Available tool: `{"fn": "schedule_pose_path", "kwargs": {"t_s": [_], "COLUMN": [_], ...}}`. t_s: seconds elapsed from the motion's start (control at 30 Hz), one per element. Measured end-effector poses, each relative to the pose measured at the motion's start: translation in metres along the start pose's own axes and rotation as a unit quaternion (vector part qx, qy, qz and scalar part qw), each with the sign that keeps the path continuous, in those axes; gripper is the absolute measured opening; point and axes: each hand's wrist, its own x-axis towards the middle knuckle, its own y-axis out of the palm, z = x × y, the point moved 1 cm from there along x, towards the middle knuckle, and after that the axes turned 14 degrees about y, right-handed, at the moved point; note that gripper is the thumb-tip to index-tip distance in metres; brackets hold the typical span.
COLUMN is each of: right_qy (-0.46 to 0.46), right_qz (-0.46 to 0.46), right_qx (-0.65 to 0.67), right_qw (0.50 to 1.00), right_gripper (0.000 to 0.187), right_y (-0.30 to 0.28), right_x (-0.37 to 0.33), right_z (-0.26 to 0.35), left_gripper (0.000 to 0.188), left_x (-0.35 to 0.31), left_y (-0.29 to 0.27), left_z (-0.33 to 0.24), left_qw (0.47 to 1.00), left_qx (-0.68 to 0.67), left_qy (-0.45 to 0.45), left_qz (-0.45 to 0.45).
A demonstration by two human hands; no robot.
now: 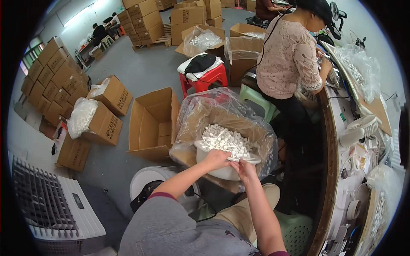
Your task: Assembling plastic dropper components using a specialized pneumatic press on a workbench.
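A white basin (224,173) heaped with small white plastic parts (226,140) sits in a cardboard box (190,158) lined with a clear plastic bag (265,147). At the basin's near rim, my left hand (218,159) is closed, with its fingers bent together. My right hand (245,170) meets it just to the right, fingers pinched. The fingertips of both hands come together over the rim. Whatever they hold there is too small to make out.
An open cardboard box (154,119) stands left of the lined one. A red stool (205,79) is behind. On the right, a co-worker (287,47) sits at a long workbench (331,170) bearing a small white fan (359,129). A grey-white air cooler (60,200) stands near left.
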Motion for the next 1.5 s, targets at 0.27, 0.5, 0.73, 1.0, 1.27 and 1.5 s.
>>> {"fn": "schedule_pose_path", "kwargs": {"t_s": [0.27, 0.5, 0.73, 1.0, 1.27, 1.5], "right_qy": [-0.143, -0.195, -0.169, -0.228, -0.607, -0.593], "right_qz": [-0.182, -0.291, -0.297, -0.316, -0.318, -0.336], "right_qx": [-0.174, -0.098, -0.026, -0.219, -0.516, -0.549], "right_qw": [0.957, 0.932, 0.939, 0.894, 0.514, 0.484], "right_gripper": [0.027, 0.013, 0.013, 0.012, 0.089, 0.118], "right_y": [-0.097, -0.170, -0.196, -0.163, -0.016, -0.007], "right_x": [-0.137, -0.232, -0.245, -0.245, -0.274, -0.374], "right_z": [0.017, -0.061, -0.094, -0.076, 0.021, 0.074], "left_gripper": [0.082, 0.093, 0.057, 0.072, 0.035, 0.043], "left_x": [0.113, 0.175, 0.184, 0.179, 0.170, 0.156], "left_y": [-0.010, -0.085, -0.149, -0.240, -0.284, -0.256], "left_z": [0.088, 0.090, 0.144, 0.025, -0.100, -0.144], "left_qw": [0.988, 0.974, 0.981, 0.988, 0.978, 0.873], "left_qx": [0.121, 0.048, 0.002, 0.057, -0.067, -0.179], "left_qy": [-0.054, -0.051, 0.178, -0.093, 0.158, 0.401], "left_qz": [0.083, 0.214, 0.075, 0.109, -0.122, -0.210]}}
